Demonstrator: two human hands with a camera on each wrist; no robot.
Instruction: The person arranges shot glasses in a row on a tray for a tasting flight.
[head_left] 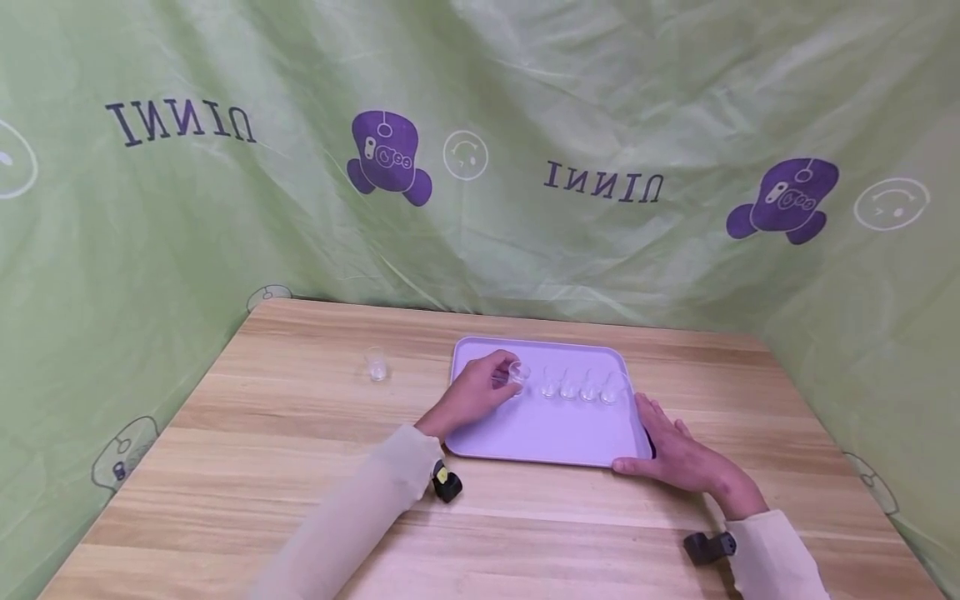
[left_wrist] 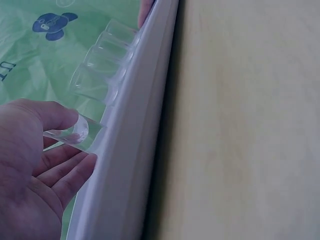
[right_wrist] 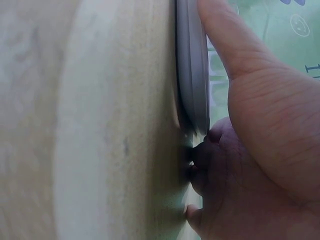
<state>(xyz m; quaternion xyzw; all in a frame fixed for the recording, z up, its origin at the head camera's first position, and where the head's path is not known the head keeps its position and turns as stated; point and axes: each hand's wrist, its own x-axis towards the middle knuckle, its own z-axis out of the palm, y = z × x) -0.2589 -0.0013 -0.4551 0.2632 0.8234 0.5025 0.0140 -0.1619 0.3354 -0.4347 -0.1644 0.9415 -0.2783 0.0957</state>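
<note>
Above the left-middle part of a lilac tray, my left hand holds a small clear shot glass between thumb and fingers. The left wrist view shows this glass upright, its base at or near the tray surface, which the rim hides. To its right, several matching glasses stand in a row on the tray. My right hand rests against the tray's front right corner. Its thumb lies along the front edge, and its other fingers extend along the right side.
One more clear glass stands on the wooden table, left of the tray. A green printed curtain hangs behind the table and along its sides.
</note>
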